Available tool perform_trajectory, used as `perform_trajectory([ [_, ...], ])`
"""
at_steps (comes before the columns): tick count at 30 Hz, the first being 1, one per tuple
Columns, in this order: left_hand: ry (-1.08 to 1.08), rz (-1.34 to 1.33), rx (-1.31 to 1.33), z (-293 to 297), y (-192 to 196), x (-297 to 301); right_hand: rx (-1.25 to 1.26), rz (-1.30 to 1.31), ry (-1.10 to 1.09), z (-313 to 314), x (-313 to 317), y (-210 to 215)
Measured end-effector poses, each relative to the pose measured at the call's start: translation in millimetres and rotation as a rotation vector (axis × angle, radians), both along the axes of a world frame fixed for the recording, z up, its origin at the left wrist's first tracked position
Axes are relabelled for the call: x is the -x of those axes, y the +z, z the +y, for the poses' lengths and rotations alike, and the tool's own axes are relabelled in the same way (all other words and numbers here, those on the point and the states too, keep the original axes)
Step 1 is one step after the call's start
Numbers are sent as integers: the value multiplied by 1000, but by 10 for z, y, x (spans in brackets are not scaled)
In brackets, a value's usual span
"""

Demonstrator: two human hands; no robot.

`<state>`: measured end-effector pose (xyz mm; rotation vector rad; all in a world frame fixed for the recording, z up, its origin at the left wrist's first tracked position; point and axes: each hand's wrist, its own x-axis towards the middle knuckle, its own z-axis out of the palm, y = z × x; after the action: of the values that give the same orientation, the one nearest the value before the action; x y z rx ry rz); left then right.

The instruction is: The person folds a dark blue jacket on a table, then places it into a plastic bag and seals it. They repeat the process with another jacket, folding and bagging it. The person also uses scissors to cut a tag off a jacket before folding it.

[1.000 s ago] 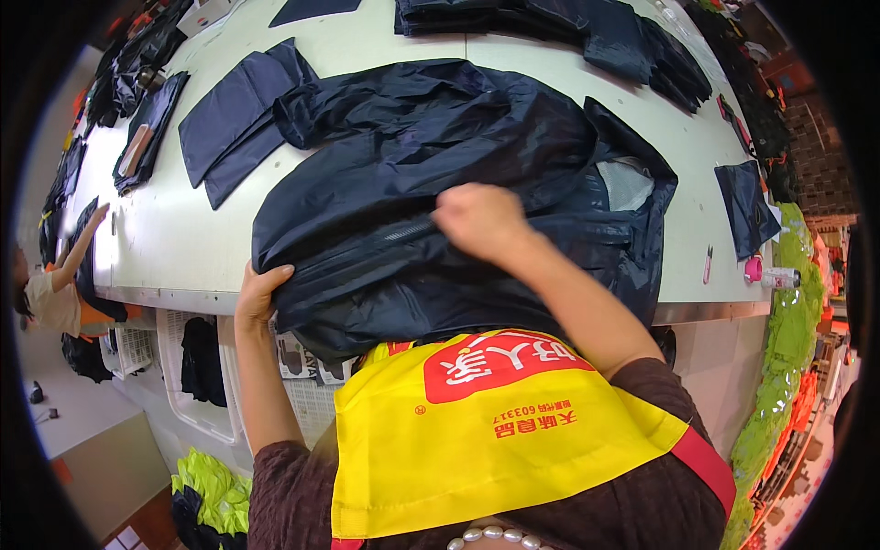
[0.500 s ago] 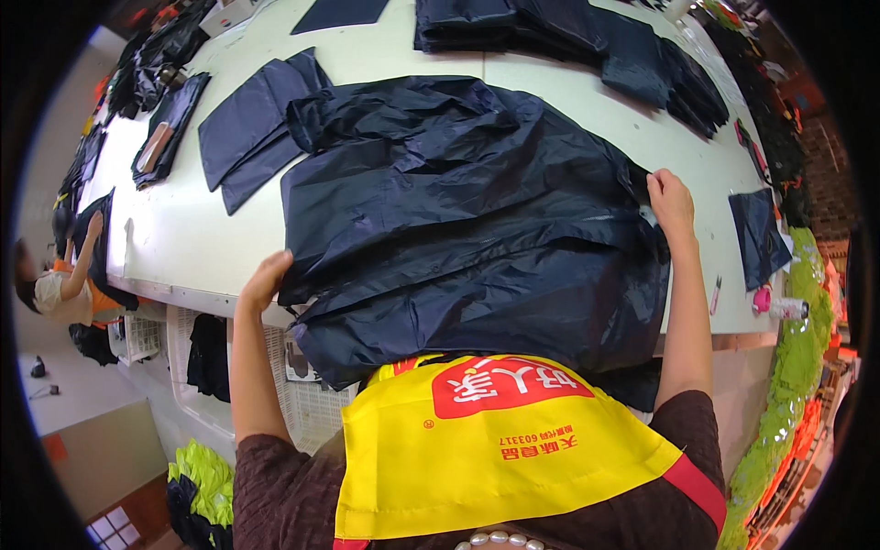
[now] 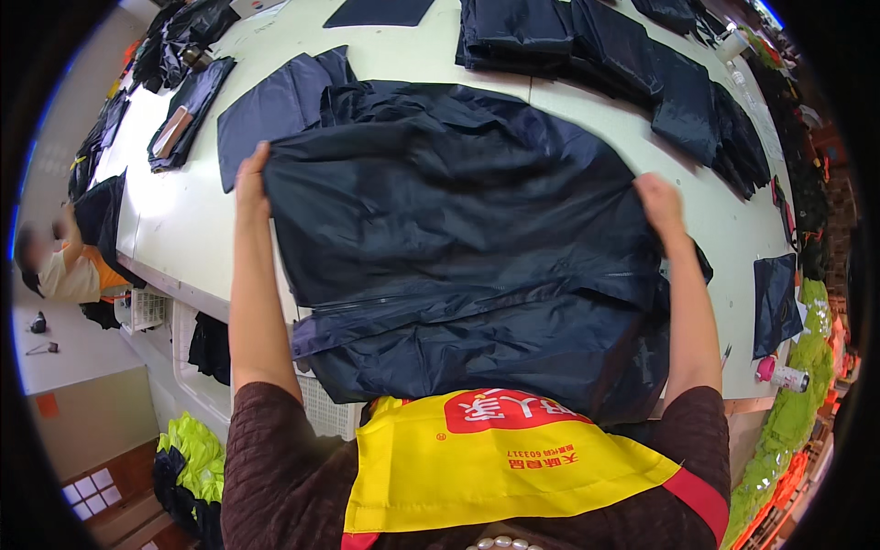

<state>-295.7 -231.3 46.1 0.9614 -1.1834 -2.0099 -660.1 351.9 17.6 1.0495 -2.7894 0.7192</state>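
Pale and wide, the desk (image 3: 183, 220) fills the upper part of the frame, with a worker seated at its far left edge. At centre frame lies the dark navy jacket (image 3: 458, 238), spread across the desk with its lower part hanging over the near edge toward my yellow apron (image 3: 495, 467). My left hand (image 3: 251, 179) is closed on the garment's left edge, left of centre, and my right hand (image 3: 660, 200) pinches the right edge, right of centre; both hold the top layer pulled out flat between them. I judge the job about midway: the upper panel is stretched smooth, but the lower layers by the near edge are bunched and unfolded. Finished-looking folded dark garments (image 3: 605, 64) sit stacked along the top of the frame, and flat navy fabric pieces (image 3: 275, 101) lie at upper left, so this one has yet to join them.
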Motion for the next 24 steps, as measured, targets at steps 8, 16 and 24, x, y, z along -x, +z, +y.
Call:
perform_trajectory([
  [8, 483, -673, 733, -403, -471, 758, -156, 449, -137, -636, 725, 372],
  [16, -330, -252, 1594, 2007, -221, 893, -36, 280, 531, -829, -1150, 188],
  [24, -833, -623, 1720, 2567, -500, 393, -304, -136, -324, 256, -290, -272],
])
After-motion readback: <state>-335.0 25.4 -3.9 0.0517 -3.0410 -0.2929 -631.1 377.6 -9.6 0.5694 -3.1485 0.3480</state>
